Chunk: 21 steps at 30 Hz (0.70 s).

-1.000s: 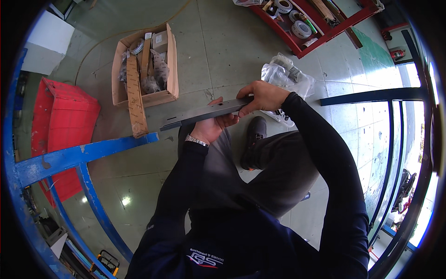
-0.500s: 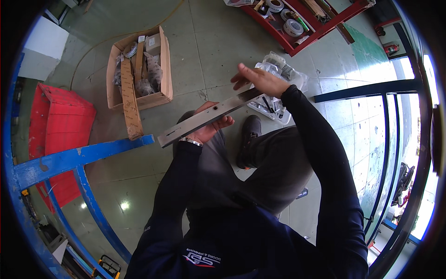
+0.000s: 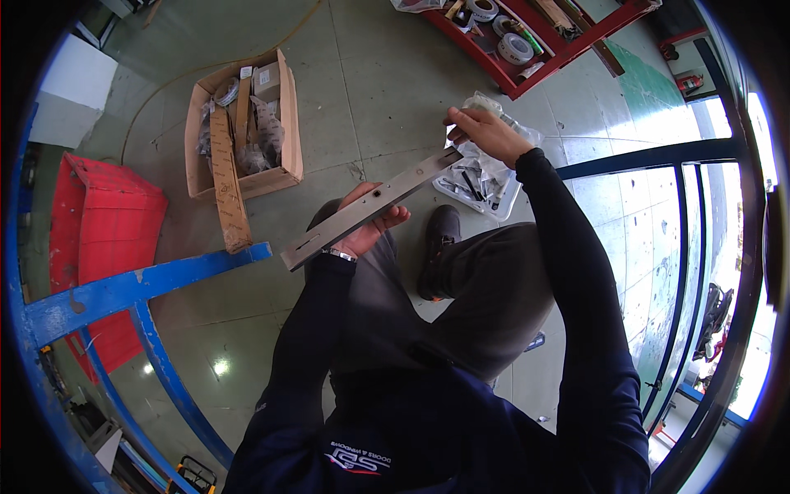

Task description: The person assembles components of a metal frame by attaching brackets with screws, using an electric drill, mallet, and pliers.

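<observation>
My left hand [image 3: 368,228] is closed around the middle of a long flat metal bar [image 3: 350,216], gripping it from beneath. The bar slants up to the right, with a slot near its lower end and small holes along its face. Just beyond the bar's upper end is my right hand [image 3: 490,136], apart from the metal. Its fingers are loosely bent, a gap shows by the thumb, and nothing is visible in it. Below that hand, a clear plastic tray [image 3: 500,211] on the floor holds plastic bags and small dark and metal parts.
To the left stand an open cardboard box [image 3: 292,174] of wrapped parts, a red bin [image 3: 111,214] and a blue metal frame [image 3: 107,288]. A red cart [image 3: 494,70] with tape rolls is at the far right. Dark blue bars [image 3: 650,159] run along the right.
My right hand has moved right, off the bar's upper end, and its fingers have bent more. The bar stays in my left hand, nearly still.
</observation>
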Each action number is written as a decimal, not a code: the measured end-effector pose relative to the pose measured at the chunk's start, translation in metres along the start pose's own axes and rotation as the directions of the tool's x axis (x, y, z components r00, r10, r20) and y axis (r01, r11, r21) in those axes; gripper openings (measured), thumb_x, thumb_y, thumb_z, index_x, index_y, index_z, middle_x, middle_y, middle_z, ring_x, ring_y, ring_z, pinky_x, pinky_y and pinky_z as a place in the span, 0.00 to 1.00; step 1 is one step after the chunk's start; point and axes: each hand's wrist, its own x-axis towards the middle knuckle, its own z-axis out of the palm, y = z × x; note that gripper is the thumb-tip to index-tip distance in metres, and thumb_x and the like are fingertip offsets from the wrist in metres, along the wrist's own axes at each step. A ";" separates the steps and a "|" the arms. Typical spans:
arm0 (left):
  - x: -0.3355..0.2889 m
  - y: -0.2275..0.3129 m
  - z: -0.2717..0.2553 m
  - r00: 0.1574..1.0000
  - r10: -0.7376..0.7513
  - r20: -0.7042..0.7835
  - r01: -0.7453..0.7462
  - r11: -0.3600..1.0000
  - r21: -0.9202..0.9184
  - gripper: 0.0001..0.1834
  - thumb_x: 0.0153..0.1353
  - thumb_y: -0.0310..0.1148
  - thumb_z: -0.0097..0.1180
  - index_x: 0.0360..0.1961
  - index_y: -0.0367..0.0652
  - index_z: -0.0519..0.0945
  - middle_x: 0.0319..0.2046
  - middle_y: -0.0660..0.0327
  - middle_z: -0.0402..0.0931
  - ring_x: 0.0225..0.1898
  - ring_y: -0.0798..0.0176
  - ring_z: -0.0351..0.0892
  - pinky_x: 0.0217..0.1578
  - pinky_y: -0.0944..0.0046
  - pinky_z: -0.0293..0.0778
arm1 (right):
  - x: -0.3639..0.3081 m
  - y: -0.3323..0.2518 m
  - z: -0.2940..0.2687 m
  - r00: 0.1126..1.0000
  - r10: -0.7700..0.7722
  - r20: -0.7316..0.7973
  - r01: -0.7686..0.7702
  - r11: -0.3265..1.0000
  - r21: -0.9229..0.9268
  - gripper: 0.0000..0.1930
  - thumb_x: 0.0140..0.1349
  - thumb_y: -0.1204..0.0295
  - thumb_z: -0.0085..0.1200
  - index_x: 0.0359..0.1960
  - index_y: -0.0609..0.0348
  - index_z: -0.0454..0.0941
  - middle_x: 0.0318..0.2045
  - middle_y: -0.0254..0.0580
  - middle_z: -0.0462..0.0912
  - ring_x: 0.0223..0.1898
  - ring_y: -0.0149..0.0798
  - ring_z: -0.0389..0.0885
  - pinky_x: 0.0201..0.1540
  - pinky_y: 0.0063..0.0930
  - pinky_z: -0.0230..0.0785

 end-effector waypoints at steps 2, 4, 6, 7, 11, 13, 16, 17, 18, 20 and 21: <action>0.000 0.001 0.003 1.000 0.015 -0.023 -0.015 1.000 0.013 0.13 0.71 0.36 0.47 0.44 0.36 0.77 0.29 0.53 0.81 0.36 0.50 0.83 0.52 0.48 0.79 | -0.004 -0.004 0.000 0.998 -0.023 0.052 0.029 0.991 -0.127 0.28 0.73 0.49 0.45 0.53 0.65 0.78 0.42 0.45 0.83 0.46 0.36 0.81 0.55 0.29 0.71; 0.003 0.001 0.004 0.999 0.005 -0.052 -0.005 1.000 0.011 0.14 0.70 0.38 0.48 0.43 0.36 0.77 0.29 0.53 0.81 0.36 0.51 0.83 0.51 0.49 0.79 | -0.005 -0.006 0.004 0.994 -0.040 0.106 0.065 0.966 -0.250 0.26 0.73 0.51 0.47 0.53 0.64 0.78 0.42 0.44 0.83 0.47 0.36 0.81 0.55 0.30 0.71; 0.005 0.000 0.006 0.997 -0.005 -0.081 0.006 1.000 0.011 0.15 0.70 0.39 0.49 0.42 0.35 0.77 0.29 0.53 0.81 0.36 0.52 0.83 0.50 0.51 0.79 | -0.003 -0.005 0.010 0.994 -0.027 0.103 0.056 0.955 -0.292 0.26 0.71 0.52 0.51 0.57 0.63 0.75 0.44 0.47 0.83 0.46 0.38 0.82 0.53 0.30 0.72; 0.005 0.000 0.012 0.992 0.013 -0.124 -0.005 0.998 0.064 0.16 0.70 0.39 0.49 0.42 0.35 0.77 0.30 0.53 0.81 0.36 0.53 0.83 0.49 0.52 0.80 | -0.003 -0.005 0.013 0.995 -0.018 0.101 0.049 0.949 -0.312 0.26 0.70 0.53 0.54 0.58 0.62 0.74 0.45 0.48 0.84 0.46 0.39 0.82 0.51 0.31 0.72; 0.009 -0.001 0.015 0.986 0.058 -0.158 -0.019 0.971 0.239 0.15 0.69 0.39 0.50 0.41 0.35 0.77 0.32 0.52 0.82 0.35 0.56 0.83 0.46 0.56 0.80 | 0.000 -0.003 0.027 0.992 0.009 0.129 0.041 0.925 -0.377 0.29 0.69 0.53 0.55 0.63 0.61 0.69 0.45 0.50 0.84 0.43 0.40 0.84 0.50 0.31 0.73; 0.010 -0.004 0.014 0.984 0.081 -0.156 -0.042 0.969 0.242 0.15 0.70 0.38 0.49 0.41 0.34 0.77 0.34 0.52 0.82 0.35 0.56 0.83 0.45 0.58 0.80 | 0.002 0.002 0.031 0.992 -0.044 0.117 0.085 0.925 -0.370 0.30 0.68 0.55 0.56 0.64 0.61 0.66 0.44 0.51 0.84 0.40 0.40 0.84 0.50 0.32 0.73; 0.011 -0.005 0.010 0.979 0.079 -0.187 -0.044 0.982 0.186 0.16 0.70 0.39 0.49 0.43 0.34 0.77 0.34 0.51 0.81 0.36 0.55 0.83 0.45 0.57 0.80 | -0.001 0.005 0.028 0.990 -0.088 0.114 0.122 0.936 -0.330 0.31 0.66 0.57 0.60 0.63 0.61 0.66 0.42 0.51 0.84 0.42 0.40 0.84 0.50 0.31 0.73; 0.010 -0.006 0.007 0.977 0.086 -0.195 -0.049 0.982 0.185 0.16 0.70 0.39 0.48 0.44 0.34 0.77 0.34 0.50 0.81 0.36 0.55 0.83 0.45 0.57 0.79 | -0.002 0.002 0.029 0.989 -0.093 0.117 0.127 0.936 -0.330 0.31 0.66 0.57 0.60 0.63 0.61 0.66 0.42 0.51 0.84 0.42 0.40 0.84 0.50 0.31 0.73; 0.009 -0.006 0.004 0.974 0.093 -0.204 -0.055 0.981 0.184 0.17 0.71 0.39 0.48 0.45 0.34 0.77 0.34 0.50 0.81 0.36 0.54 0.83 0.45 0.57 0.79 | -0.004 -0.001 0.029 0.989 -0.096 0.114 0.128 0.939 -0.321 0.32 0.64 0.57 0.62 0.63 0.60 0.65 0.42 0.51 0.84 0.43 0.41 0.83 0.50 0.31 0.73; 0.011 -0.009 0.005 0.973 0.115 -0.199 -0.068 0.971 0.228 0.17 0.71 0.39 0.48 0.45 0.34 0.76 0.34 0.50 0.81 0.36 0.54 0.83 0.45 0.57 0.79 | -0.006 -0.001 0.026 0.990 -0.099 0.104 0.127 0.940 -0.316 0.33 0.62 0.57 0.64 0.63 0.60 0.65 0.42 0.51 0.83 0.44 0.42 0.83 0.51 0.31 0.73; 0.011 -0.010 0.005 0.971 0.135 -0.196 -0.078 0.959 0.271 0.17 0.71 0.39 0.48 0.46 0.34 0.76 0.34 0.50 0.81 0.36 0.54 0.83 0.45 0.57 0.79 | -0.005 0.000 0.027 0.991 -0.097 0.091 0.120 0.943 -0.309 0.35 0.60 0.56 0.66 0.64 0.59 0.65 0.45 0.52 0.81 0.47 0.44 0.82 0.53 0.32 0.72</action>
